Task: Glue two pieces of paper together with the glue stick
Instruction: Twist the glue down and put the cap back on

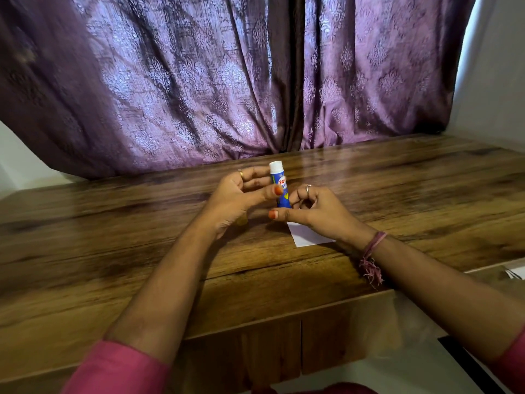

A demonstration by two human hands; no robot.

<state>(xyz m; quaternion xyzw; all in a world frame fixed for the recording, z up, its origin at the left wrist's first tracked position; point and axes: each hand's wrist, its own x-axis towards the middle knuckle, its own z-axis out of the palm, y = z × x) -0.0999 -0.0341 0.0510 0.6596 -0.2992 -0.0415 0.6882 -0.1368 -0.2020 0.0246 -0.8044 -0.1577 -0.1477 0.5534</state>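
Head view: two hands [241, 194] [315, 211], one glue stick [279, 186].

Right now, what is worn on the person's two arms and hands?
Both arms end in pink sleeves pushed up near the elbows. The left hand wears a gold ring, the right hand a silver ring. The thumbnails carry orange-red polish. A frayed pinkish thread band is tied around the right wrist.

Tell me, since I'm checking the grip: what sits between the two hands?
In the head view, the glue stick stands upright between the left hand and the right hand, white end up, above the wooden table.
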